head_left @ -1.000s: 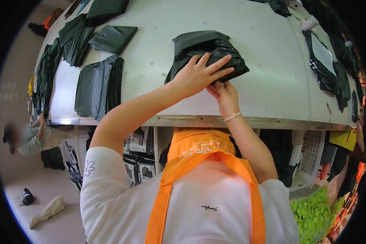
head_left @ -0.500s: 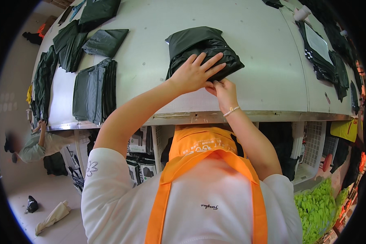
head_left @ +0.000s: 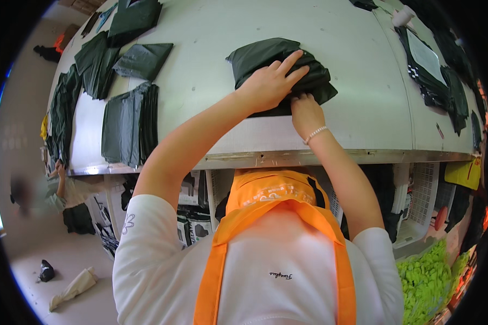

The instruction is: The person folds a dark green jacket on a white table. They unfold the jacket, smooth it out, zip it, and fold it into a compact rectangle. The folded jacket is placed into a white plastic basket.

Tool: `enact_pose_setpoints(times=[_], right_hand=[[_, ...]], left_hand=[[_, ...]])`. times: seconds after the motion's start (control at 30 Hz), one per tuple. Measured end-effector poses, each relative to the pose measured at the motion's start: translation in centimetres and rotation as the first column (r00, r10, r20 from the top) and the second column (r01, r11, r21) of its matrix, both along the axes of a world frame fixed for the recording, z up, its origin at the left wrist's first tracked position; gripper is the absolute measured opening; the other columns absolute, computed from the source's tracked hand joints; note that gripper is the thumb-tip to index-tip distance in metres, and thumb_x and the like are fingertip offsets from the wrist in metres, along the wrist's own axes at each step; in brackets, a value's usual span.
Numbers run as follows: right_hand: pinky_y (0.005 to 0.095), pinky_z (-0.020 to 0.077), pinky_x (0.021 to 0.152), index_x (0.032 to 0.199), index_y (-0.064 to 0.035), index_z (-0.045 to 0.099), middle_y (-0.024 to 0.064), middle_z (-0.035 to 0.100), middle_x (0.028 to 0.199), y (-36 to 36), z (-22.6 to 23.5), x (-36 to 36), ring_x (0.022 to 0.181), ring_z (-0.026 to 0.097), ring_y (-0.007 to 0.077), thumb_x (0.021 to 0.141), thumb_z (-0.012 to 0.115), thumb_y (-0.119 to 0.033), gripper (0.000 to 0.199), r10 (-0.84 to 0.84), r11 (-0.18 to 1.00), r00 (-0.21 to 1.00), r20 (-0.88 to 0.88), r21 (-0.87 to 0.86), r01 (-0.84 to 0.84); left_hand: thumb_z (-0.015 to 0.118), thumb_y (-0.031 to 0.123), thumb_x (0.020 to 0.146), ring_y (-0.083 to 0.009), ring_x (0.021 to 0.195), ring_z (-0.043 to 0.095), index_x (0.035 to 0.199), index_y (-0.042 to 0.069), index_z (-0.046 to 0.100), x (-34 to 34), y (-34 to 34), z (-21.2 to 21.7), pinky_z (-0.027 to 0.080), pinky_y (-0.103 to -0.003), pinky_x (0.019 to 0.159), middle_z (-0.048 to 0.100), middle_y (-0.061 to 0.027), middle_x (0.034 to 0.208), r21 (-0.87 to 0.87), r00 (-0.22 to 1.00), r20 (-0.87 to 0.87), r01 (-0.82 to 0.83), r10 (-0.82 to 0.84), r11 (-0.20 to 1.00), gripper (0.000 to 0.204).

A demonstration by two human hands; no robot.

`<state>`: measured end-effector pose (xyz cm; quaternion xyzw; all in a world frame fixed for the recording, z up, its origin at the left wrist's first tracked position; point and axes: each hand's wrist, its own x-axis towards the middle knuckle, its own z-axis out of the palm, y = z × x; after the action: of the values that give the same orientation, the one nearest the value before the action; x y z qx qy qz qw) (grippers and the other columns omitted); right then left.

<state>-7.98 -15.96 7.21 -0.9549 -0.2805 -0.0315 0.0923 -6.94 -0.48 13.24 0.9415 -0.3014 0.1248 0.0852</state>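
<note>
A dark green-black plastic bag [head_left: 265, 51], plump and creased, lies on the pale table ahead of me. My left hand [head_left: 268, 84] rests on top of it with its fingers spread. At its near right edge, my right hand [head_left: 308, 114] has its fingers curled against the folded plastic; the fingertips are partly hidden by the bag. Loose folds of shiny dark plastic bulge between and beyond the two hands.
Stacked dark bags [head_left: 130, 124] and a single bag [head_left: 143, 59] lie to the left. On the right are dark items under a white sheet [head_left: 423, 57] and a white cup [head_left: 403, 16]. White baskets [head_left: 417, 206] stand below the table edge. Another person is at far left.
The bag sits slightly farther right in view. My right hand's fingers have gone from a pinch at the near edge to being tucked against the folds. My left hand stays spread on top.
</note>
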Motion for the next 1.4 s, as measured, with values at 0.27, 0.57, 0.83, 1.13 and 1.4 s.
enact_pose_setpoints(times=[0.27,0.57,0.83,1.13,1.4], right_hand=[[0.0354,0.0430,0.073,0.085,-0.0109,0.067,0.0024,0.063,0.087,-6.1,0.6,0.6,0.089,0.056,0.0232,0.082,0.063,-0.031,0.021,0.029,0.994,0.999,-0.043,-0.102,-0.033],[0.0325,0.0378,0.078,0.082,-0.0128,0.064,-0.0021,0.061,0.080,-11.5,0.5,2.5,0.093,0.051,0.0179,0.077,0.067,-0.029,0.017,0.195,0.947,0.979,0.050,-0.270,-0.175],[0.0294,0.0393,0.074,0.074,-0.0135,0.055,-0.0019,0.053,0.073,-12.9,-0.8,2.5,0.085,0.051,0.0164,0.075,0.057,-0.011,0.004,0.411,0.900,0.888,0.208,-0.247,-0.359],[0.0434,0.0499,0.074,0.099,-0.0048,0.060,0.0115,0.059,0.101,-7.6,-1.9,-3.0,0.085,0.062,0.0324,0.076,0.062,-0.010,0.024,0.232,0.971,0.867,-0.440,0.059,-0.230],[0.0408,0.0487,0.068,0.082,-0.0055,0.061,0.0088,0.057,0.089,-3.7,-2.5,-4.7,0.079,0.060,0.0305,0.082,0.056,-0.009,0.007,0.244,0.905,0.904,-0.351,0.418,-0.082]], left_hand=[[0.064,0.007,0.073,-0.0254,0.095,0.055,0.122,0.014,0.054,0.2,-1.1,-3.7,0.053,-0.034,0.074,0.045,-0.0035,0.137,0.076,0.981,-0.175,0.095,-0.080,0.993,0.051],[0.058,0.010,0.072,-0.0240,0.080,0.063,0.097,-0.007,0.063,-1.4,-9.2,-8.4,0.054,-0.031,0.056,0.055,-0.0304,0.117,0.342,0.979,-0.117,0.198,-0.167,0.918,0.030],[0.059,0.010,0.072,-0.0224,0.083,0.061,0.093,-0.003,0.066,-2.1,-9.0,-7.9,0.053,-0.029,0.061,0.061,-0.0233,0.107,0.412,0.917,-0.354,0.328,-0.183,0.850,0.025],[0.067,0.015,0.066,-0.0232,0.096,0.056,0.095,0.006,0.063,1.9,-7.9,-7.6,0.052,-0.032,0.074,0.059,-0.0098,0.104,0.216,0.912,-0.404,0.174,-0.074,0.961,0.030],[0.063,0.007,0.068,-0.0292,0.100,0.054,0.099,0.009,0.067,3.8,-6.2,-12.8,0.048,-0.035,0.084,0.057,-0.0111,0.124,-0.400,0.959,-0.217,0.085,-0.184,0.912,0.031]])
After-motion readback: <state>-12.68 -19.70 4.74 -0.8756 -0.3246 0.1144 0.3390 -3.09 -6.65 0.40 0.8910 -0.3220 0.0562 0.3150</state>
